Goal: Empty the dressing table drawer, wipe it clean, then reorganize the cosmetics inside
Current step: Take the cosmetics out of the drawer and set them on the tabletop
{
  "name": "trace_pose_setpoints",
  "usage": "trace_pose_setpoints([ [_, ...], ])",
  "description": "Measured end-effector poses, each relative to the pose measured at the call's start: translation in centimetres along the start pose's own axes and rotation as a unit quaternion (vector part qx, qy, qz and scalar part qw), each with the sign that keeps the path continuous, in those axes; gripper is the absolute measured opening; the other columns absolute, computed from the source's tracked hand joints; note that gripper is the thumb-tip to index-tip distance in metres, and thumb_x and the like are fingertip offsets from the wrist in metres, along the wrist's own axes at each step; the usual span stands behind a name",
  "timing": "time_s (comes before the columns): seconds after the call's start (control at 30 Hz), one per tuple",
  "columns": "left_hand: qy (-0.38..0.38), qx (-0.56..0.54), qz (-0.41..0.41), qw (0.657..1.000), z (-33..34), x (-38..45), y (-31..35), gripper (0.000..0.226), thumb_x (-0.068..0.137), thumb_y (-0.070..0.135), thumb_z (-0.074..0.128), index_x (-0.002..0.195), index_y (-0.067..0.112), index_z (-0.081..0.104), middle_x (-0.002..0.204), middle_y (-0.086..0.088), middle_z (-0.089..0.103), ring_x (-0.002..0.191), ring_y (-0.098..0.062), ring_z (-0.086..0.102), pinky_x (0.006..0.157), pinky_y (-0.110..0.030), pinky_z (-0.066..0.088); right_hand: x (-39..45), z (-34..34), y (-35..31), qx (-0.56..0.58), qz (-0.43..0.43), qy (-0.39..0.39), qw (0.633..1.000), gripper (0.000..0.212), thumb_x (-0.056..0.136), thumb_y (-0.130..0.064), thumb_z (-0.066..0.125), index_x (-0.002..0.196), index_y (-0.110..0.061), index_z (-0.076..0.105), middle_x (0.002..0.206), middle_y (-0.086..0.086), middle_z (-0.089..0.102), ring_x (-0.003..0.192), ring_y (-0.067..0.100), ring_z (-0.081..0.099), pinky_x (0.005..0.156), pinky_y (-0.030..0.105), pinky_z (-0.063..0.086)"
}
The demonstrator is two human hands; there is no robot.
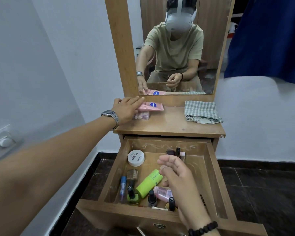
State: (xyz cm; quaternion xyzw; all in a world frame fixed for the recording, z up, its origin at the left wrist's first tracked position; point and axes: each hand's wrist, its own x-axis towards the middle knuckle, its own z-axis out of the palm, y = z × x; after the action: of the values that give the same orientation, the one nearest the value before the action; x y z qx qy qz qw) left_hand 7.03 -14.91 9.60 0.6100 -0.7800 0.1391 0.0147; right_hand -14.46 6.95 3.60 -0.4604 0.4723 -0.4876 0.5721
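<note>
The wooden drawer (216,181) stands pulled out below the dressing table top (170,124). Inside lie a white round jar (136,157), a lime green tube (148,183), a pink bottle (162,192), a blue pen-like tube (122,186), several nail polish bottles (132,193) and small bottles at the back (176,152). My left hand (126,109) reaches to the table top with straight fingers touching a pink pouch (152,106), which lies on a clear box (141,116). My right hand (175,174) hovers over the drawer, fingers loosely curled, holding nothing.
A folded checked cloth (202,114) lies on the table top at the right. The mirror (177,48) rises behind it. A white wall is on the left, a blue fabric (269,36) hangs at upper right, and dark floor tiles (262,193) surround the table.
</note>
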Motion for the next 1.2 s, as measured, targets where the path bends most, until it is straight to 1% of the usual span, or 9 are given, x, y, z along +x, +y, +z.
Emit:
trace_pose_setpoints([
  [0.13,0.014,0.021,-0.007,1.0,0.0,0.1,-0.3,0.057,0.102,0.025,0.038,0.152,0.032,0.012,0.159,0.002,0.019,0.143,-0.023,0.02,0.108,-0.044,0.019,-0.1,0.2,-0.4,0.029,0.02,-0.008,0.999,0.024,0.093,-0.005,0.053,0.1,-0.024,0.067,0.107,-0.01,0.067,0.062,0.012,0.046,0.056,0.023,0.05],
  [0.23,0.021,0.012,-0.021,0.999,0.3,0.5,-0.2,0.057,0.101,0.021,0.039,0.152,0.032,0.014,0.159,0.001,0.019,0.143,-0.023,0.02,0.108,-0.046,0.02,-0.2,0.1,-0.4,0.023,0.034,-0.012,0.999,0.024,0.094,-0.01,0.053,0.098,-0.028,0.069,0.105,-0.011,0.067,0.066,0.013,0.05,0.062,0.03,0.054],
  [0.37,0.031,0.041,-0.02,0.998,0.5,0.9,-0.3,0.06,0.1,0.019,0.042,0.152,0.031,0.015,0.159,-0.001,0.018,0.142,-0.025,0.021,0.109,-0.045,0.023,-0.3,0.1,-0.4,0.005,0.037,-0.02,0.999,0.024,0.094,-0.012,0.053,0.096,-0.03,0.07,0.102,-0.003,0.066,0.069,0.013,0.052,0.062,0.028,0.054],
  [0.47,0.038,0.061,-0.018,0.997,0.4,1.0,-0.4,0.063,0.099,0.018,0.046,0.152,0.03,0.015,0.159,-0.003,0.019,0.141,-0.027,0.023,0.109,-0.044,0.025,-0.4,0.2,-0.5,0.005,0.043,-0.028,0.999,0.024,0.094,-0.013,0.055,0.096,-0.032,0.07,0.1,-0.005,0.066,0.069,0.013,0.052,0.065,0.03,0.056],
  [0.77,0.041,0.054,-0.037,0.997,0.7,1.3,0.1,0.061,0.099,0.022,0.046,0.152,0.029,0.016,0.158,-0.004,0.022,0.14,-0.028,0.025,0.105,-0.046,0.029,-0.4,0.2,-0.6,-0.038,0.012,-0.042,0.998,0.022,0.096,-0.013,0.053,0.101,-0.029,0.068,0.105,-0.012,0.067,0.073,0.008,0.054,0.06,0.015,0.052],
  [0.93,0.054,0.012,-0.045,0.997,0.0,0.4,0.9,0.078,0.092,0.012,0.053,0.153,0.03,0.008,0.161,-0.002,0.005,0.146,-0.025,0.011,0.11,-0.049,0.021,-0.4,0.3,-0.7,-0.036,0.03,-0.05,0.998,0.022,0.096,-0.013,0.052,0.103,-0.027,0.068,0.107,-0.01,0.067,0.077,0.012,0.053,0.057,0.013,0.05],
  [1.03,0.067,-0.035,-0.021,0.997,-1.2,-1.8,2.8,0.074,0.091,0.018,0.055,0.152,0.032,0.015,0.162,0.001,0.006,0.145,-0.023,0.014,0.106,-0.048,0.024,-0.4,0.5,-0.6,-0.045,0.034,-0.053,0.997,0.02,0.097,-0.011,0.051,0.104,-0.023,0.066,0.109,-0.003,0.067,0.071,0.014,0.053,0.057,0.019,0.048],
  [1.13,0.069,-0.027,0.027,0.997,-1.8,-5.5,5.6,0.074,0.087,0.003,0.047,0.149,0.037,0.025,0.161,0.003,0.01,0.143,-0.022,0.022,0.105,-0.047,0.026,-0.2,0.4,0.2,-0.121,0.036,-0.057,0.99,0.019,0.098,-0.017,0.051,0.109,-0.025,0.064,0.108,-0.009,0.064,0.071,0.007,0.058,0.065,0.022,0.052],
  [1.2,0.038,-0.041,0.052,0.997,-1.6,-8.8,7.0,0.077,0.084,0.001,0.047,0.148,0.04,0.026,0.161,0.006,0.012,0.142,-0.021,0.024,0.107,-0.047,0.024,-0.1,0.4,0.4,-0.137,0.034,-0.058,0.988,0.017,0.098,-0.019,0.052,0.109,-0.025,0.064,0.108,-0.009,0.064,0.072,0.007,0.059,0.065,0.021,0.052],
])
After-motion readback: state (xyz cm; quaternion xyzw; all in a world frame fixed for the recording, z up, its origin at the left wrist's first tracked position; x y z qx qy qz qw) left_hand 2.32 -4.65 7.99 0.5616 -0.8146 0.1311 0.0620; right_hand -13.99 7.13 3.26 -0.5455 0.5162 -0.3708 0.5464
